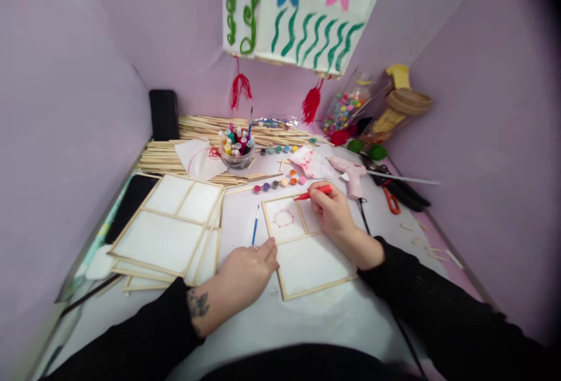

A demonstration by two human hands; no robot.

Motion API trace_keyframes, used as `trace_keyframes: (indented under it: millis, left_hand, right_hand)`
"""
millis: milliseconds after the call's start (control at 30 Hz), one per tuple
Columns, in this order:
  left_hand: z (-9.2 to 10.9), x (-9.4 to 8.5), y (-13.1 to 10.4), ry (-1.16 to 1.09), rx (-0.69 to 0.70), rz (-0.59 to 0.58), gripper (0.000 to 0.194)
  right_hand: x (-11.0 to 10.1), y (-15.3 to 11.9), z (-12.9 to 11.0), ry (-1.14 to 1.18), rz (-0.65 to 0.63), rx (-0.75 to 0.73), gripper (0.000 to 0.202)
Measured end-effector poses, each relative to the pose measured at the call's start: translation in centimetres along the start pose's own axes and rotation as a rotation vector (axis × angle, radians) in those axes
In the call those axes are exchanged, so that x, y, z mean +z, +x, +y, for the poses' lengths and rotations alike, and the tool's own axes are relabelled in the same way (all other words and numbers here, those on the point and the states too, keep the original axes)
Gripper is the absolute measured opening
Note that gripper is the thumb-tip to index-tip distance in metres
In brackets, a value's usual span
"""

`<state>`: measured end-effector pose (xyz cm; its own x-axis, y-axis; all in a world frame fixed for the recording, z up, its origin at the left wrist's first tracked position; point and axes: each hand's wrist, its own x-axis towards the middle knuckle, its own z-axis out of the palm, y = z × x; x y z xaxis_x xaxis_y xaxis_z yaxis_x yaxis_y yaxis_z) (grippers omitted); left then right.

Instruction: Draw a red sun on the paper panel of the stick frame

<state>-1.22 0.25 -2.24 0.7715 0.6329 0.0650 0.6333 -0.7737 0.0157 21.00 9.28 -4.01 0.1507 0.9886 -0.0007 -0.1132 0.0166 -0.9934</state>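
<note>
My right hand (331, 211) is closed around a red marker (323, 190), its tip over the upper part of a white panel (313, 264) framed with thin wooden sticks. A red sun-like outline (284, 218), a circle with short rays, is drawn in the panel's upper left section. At the panel's left edge, my left hand (249, 267) grips the stick border, fingers together; its thumb is hardly visible. Just above that hand lies a slim blue paintbrush (255, 226). Similar framed panels (162, 238) are stacked to the left.
Several paint pots (276, 184) sit behind the panel, near a cup of markers (236, 156). Bundled wooden sticks (162, 156) line the back. To the right are a pink glue gun (353, 175), pliers (403, 189) and a jar of pompoms (346, 109). A painted hanging (307, 18) is above.
</note>
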Motion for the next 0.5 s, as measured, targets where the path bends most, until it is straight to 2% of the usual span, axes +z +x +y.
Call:
trace_keyframes:
  millis: [100,300,500]
  left_hand:
    - [-0.13,-0.18,0.12,-0.054,-0.024,0.004,0.022]
    - [-0.15,-0.76,0.47,-0.088,-0.074,0.014,0.021]
    - [-0.26,-0.65,0.48,-0.146,-0.135,0.016,0.021]
  right_hand:
    - [0.10,0.01,0.14,0.000,-0.042,-0.005,0.016]
    - [0.62,-0.59,-0.25,-0.135,-0.160,-0.151,0.020]
    - [0.35,-0.53,-0.05,-0.114,-0.200,-0.148,0.022]
